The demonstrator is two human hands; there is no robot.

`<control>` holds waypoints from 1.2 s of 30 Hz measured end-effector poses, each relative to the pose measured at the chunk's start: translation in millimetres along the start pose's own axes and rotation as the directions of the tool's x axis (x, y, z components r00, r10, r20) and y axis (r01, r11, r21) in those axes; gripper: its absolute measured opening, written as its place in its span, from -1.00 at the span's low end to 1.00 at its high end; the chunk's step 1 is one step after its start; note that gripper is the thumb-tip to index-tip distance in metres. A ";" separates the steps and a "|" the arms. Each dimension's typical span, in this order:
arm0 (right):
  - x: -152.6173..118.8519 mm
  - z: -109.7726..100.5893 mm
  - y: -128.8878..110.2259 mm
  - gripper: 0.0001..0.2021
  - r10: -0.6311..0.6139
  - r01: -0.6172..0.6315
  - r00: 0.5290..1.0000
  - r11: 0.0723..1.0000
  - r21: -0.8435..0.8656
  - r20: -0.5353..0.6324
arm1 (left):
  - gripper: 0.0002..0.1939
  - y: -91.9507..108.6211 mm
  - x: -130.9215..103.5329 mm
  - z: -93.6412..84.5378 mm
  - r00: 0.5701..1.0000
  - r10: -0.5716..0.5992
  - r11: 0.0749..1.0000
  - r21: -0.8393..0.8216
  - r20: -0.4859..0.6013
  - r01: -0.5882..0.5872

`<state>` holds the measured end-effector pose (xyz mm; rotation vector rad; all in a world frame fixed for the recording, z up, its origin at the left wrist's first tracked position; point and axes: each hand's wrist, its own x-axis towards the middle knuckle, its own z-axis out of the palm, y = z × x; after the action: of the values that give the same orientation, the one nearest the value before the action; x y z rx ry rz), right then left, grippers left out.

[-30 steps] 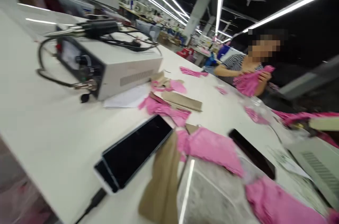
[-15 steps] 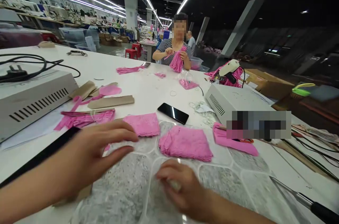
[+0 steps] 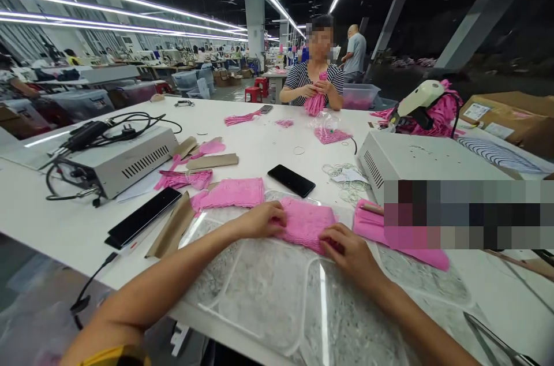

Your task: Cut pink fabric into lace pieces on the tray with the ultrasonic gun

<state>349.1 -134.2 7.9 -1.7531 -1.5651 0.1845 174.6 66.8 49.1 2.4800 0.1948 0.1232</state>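
Note:
A stack of pink fabric pieces (image 3: 305,220) with wavy edges lies on the grey marble-patterned mat (image 3: 264,297). My left hand (image 3: 262,220) has its curled fingers on the left edge of the stack. At the lower right corner, my right hand (image 3: 350,250) pinches the layers between thumb and fingers; the fingertips are partly hidden. A second pink fabric pile (image 3: 236,193) sits just to the left, beyond my left forearm. Right of my right hand lies a folded pink piece (image 3: 367,221), partly covered by a blurred patch.
A black phone (image 3: 291,180) lies behind the stack. Grey control boxes stand left (image 3: 142,161) and right (image 3: 415,152). Tweezers (image 3: 493,340) rest at lower right, dark flat devices (image 3: 145,216) at left. Across the table a co-worker (image 3: 318,80) holds pink strips (image 3: 315,103).
Both hands, apart and off the stack before, have come to its left and right edges and gripped it. The view has turned left. The co-worker's hands have come together on the strips.

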 end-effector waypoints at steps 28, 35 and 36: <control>-44.9 11.1 -51.9 -0.73 -0.549 0.491 0.833 0.794 -0.358 -0.074 | -0.83 18.0 -84.2 -23.5 0.985 0.165 0.986 0.017 0.045 -0.166; -40.6 13.6 -57.2 -0.80 -0.474 0.464 0.880 0.875 -0.139 -0.045 | -0.87 23.3 -89.7 -19.2 0.985 0.107 0.991 0.067 0.134 -0.117; -32.7 12.1 -51.1 -0.81 -0.429 0.417 0.901 0.899 -0.135 -0.071 | -0.87 23.8 -81.3 -16.1 0.992 0.083 0.992 0.092 0.095 -0.092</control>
<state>294.2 -160.6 18.8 -1.4345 -1.8699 -0.2104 95.0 43.9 73.0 2.5840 0.0540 0.0386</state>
